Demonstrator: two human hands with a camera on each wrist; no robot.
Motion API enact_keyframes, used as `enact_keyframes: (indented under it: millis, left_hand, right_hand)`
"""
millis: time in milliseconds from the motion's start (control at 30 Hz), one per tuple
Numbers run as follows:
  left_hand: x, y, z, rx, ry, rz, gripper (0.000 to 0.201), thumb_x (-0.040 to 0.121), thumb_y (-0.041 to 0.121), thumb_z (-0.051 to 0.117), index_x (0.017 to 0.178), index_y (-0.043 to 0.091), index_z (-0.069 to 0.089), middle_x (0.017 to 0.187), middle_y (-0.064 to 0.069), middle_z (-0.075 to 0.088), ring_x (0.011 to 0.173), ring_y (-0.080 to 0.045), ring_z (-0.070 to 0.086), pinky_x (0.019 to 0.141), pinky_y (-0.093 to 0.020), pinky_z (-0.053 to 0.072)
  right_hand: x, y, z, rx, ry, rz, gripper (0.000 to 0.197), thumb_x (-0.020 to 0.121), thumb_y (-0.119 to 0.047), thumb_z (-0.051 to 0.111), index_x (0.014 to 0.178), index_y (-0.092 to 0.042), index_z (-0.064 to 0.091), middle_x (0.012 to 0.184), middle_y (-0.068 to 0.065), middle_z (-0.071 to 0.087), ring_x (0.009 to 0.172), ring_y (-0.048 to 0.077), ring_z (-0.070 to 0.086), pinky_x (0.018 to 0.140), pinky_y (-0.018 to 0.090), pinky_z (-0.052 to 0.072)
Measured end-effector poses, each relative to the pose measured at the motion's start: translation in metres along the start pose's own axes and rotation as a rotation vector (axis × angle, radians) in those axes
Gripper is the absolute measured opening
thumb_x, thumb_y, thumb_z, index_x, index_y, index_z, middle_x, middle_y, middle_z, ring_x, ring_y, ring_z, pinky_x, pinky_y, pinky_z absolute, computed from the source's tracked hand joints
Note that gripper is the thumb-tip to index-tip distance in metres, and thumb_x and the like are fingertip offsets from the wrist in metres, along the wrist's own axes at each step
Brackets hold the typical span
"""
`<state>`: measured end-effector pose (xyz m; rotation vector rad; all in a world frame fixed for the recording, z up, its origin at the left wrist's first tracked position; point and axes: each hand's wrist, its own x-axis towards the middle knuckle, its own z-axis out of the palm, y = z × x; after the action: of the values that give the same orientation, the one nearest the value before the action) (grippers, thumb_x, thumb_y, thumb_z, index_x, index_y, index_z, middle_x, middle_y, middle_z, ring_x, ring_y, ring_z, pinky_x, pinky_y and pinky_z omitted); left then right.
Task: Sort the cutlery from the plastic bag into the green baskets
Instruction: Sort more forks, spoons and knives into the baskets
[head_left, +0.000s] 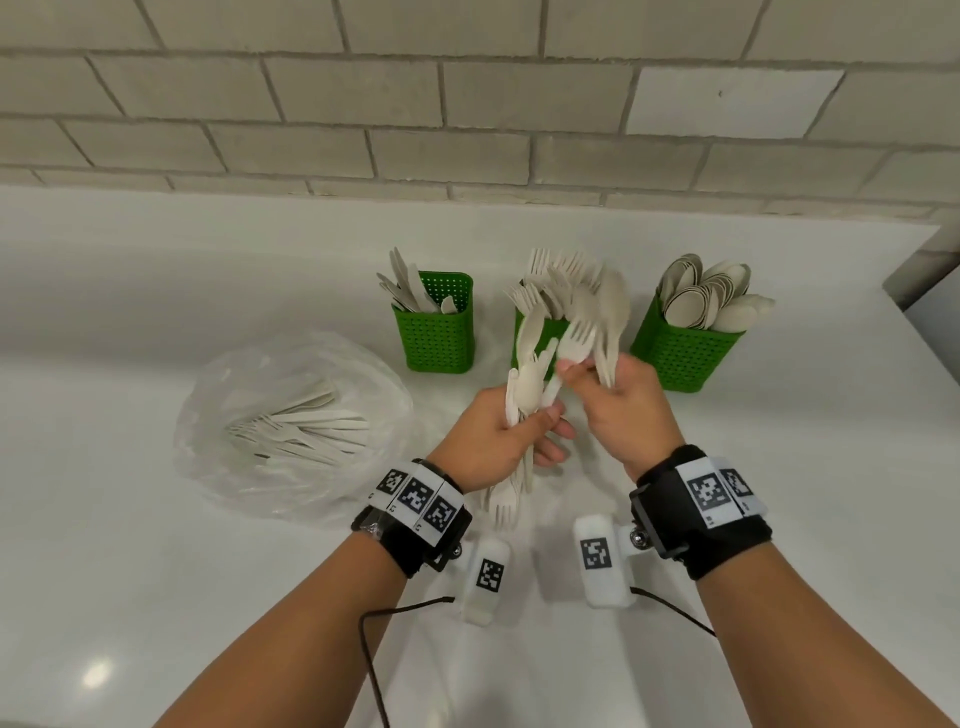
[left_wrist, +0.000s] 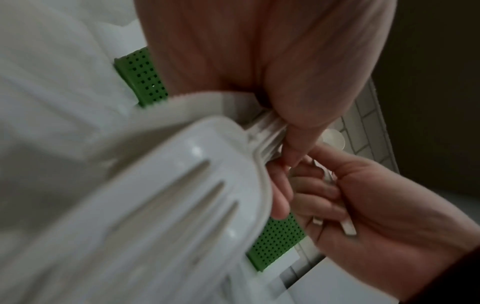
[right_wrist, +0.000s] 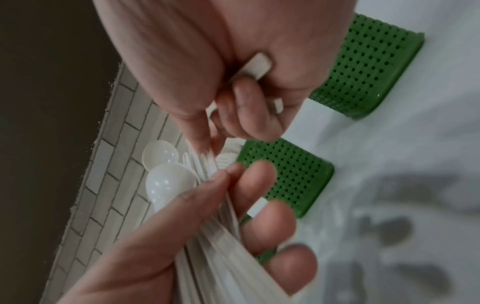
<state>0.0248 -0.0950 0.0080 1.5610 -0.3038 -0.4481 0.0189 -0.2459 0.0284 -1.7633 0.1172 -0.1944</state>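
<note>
wrists: black bands (head_left: 410, 525) | markings: white square-code tags | cameras: white pods (head_left: 602, 561) | cables: thin, seemingly black

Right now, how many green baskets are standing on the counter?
3, in a row near the tiled wall: the left basket holds knives, the middle basket, partly hidden behind the held cutlery, holds forks, and the right basket holds spoons. No others are visible.

baskets (head_left: 435, 340): green, dotted with small holes
cutlery (head_left: 530, 384): cream white
bag (head_left: 291, 415): clear, milky
counter (head_left: 156, 571): glossy white
wall (head_left: 467, 104): pale grey brick, darker joints
wristbands (head_left: 415, 512): black, with black-and-white square codes
</note>
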Motion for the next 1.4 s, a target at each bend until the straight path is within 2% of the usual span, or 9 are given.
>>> enact_keyframes:
  millis: [67, 167, 500, 667, 767, 933, 1133, 1267, 1400]
  left_hand:
    - [0.001, -0.002, 0.0, 0.048, 0.014, 0.008, 0.006, 0.099, 0.008, 0.054, 0.101, 0.008, 0.06, 0.089, -0.012, 0.071, 0.063, -0.017, 0.07, 0.064, -0.033, 0.058]
    - [0.002, -0.005, -0.003, 0.071, 0.044, 0.019, 0.007, 0.099, 0.006, 0.053, 0.098, 0.009, 0.058, 0.085, -0.008, 0.07, 0.062, -0.016, 0.069, 0.063, -0.03, 0.058]
    - [-0.006, -0.003, -0.01, 0.074, 0.083, 0.082, 0.017, 0.099, 0.014, 0.054, 0.097, 0.023, 0.068, 0.086, -0.013, 0.072, 0.064, -0.017, 0.07, 0.063, -0.024, 0.056]
    - [-0.013, -0.004, -0.009, 0.049, 0.0, 0.046, 0.017, 0.099, 0.014, 0.053, 0.11, 0.014, 0.065, 0.079, -0.006, 0.074, 0.065, -0.021, 0.071, 0.064, -0.027, 0.057]
    - [-0.015, -0.002, -0.012, 0.02, -0.034, 0.022, 0.019, 0.099, 0.013, 0.053, 0.109, 0.002, 0.065, 0.083, -0.009, 0.074, 0.064, -0.022, 0.07, 0.065, -0.031, 0.058]
    - [-0.014, 0.0, -0.009, -0.077, 0.055, 0.001, 0.022, 0.1, 0.014, 0.051, 0.115, 0.002, 0.06, 0.091, -0.011, 0.073, 0.066, -0.022, 0.069, 0.064, -0.036, 0.06]
    - [-0.009, -0.001, -0.007, -0.072, 0.14, 0.046, 0.015, 0.1, 0.011, 0.051, 0.11, 0.012, 0.063, 0.087, -0.008, 0.074, 0.067, -0.023, 0.07, 0.063, -0.036, 0.059]
    - [-0.007, 0.004, -0.006, -0.077, 0.16, 0.078, 0.015, 0.1, 0.006, 0.05, 0.109, 0.006, 0.062, 0.082, -0.002, 0.073, 0.069, -0.014, 0.071, 0.06, -0.024, 0.055]
    - [-0.004, 0.004, -0.009, -0.072, 0.17, 0.06, 0.017, 0.1, 0.008, 0.051, 0.109, 0.001, 0.063, 0.081, -0.005, 0.073, 0.069, -0.018, 0.071, 0.064, -0.03, 0.058]
  right_hand:
    - [0.007, 0.004, -0.004, -0.032, 0.07, -0.012, 0.013, 0.098, -0.019, 0.054, 0.086, -0.018, 0.057, 0.063, -0.015, 0.06, 0.058, 0.0, 0.052, 0.06, 0.021, 0.041]
    - [0.01, 0.002, -0.008, -0.021, 0.133, -0.035, 0.009, 0.103, -0.016, 0.041, 0.102, -0.014, 0.051, 0.071, 0.002, 0.064, 0.063, 0.005, 0.058, 0.066, 0.022, 0.045]
    - [-0.008, 0.008, 0.006, -0.326, -0.052, -0.13, 0.046, 0.078, -0.049, 0.073, 0.061, -0.018, 0.043, 0.053, -0.009, 0.042, 0.048, 0.007, 0.04, 0.051, 0.023, 0.037]
    - [-0.011, -0.001, 0.012, -0.098, -0.154, -0.028, 0.033, 0.086, -0.035, 0.071, 0.076, -0.004, 0.064, 0.062, 0.007, 0.066, 0.057, 0.014, 0.063, 0.056, 0.025, 0.052]
    - [-0.008, 0.0, 0.011, 0.009, -0.194, 0.006, 0.029, 0.09, -0.025, 0.067, 0.081, 0.002, 0.065, 0.073, 0.019, 0.069, 0.065, 0.022, 0.065, 0.066, 0.037, 0.055]
    - [-0.002, 0.009, 0.007, -0.046, -0.119, -0.014, 0.014, 0.091, -0.024, 0.066, 0.082, -0.013, 0.065, 0.07, -0.005, 0.068, 0.068, 0.01, 0.064, 0.066, 0.026, 0.051]
    - [0.001, 0.012, 0.013, -0.075, -0.106, -0.048, 0.019, 0.091, -0.026, 0.066, 0.099, -0.01, 0.065, 0.084, 0.002, 0.071, 0.075, 0.01, 0.068, 0.067, 0.02, 0.051]
    - [0.001, 0.01, 0.014, -0.096, -0.125, -0.068, 0.022, 0.09, -0.027, 0.068, 0.103, -0.01, 0.064, 0.086, 0.0, 0.071, 0.075, 0.006, 0.068, 0.064, 0.017, 0.052]
    - [0.002, 0.011, 0.014, -0.229, -0.112, -0.157, 0.017, 0.094, -0.033, 0.061, 0.1, -0.017, 0.064, 0.084, -0.007, 0.067, 0.08, 0.007, 0.064, 0.07, 0.017, 0.048]
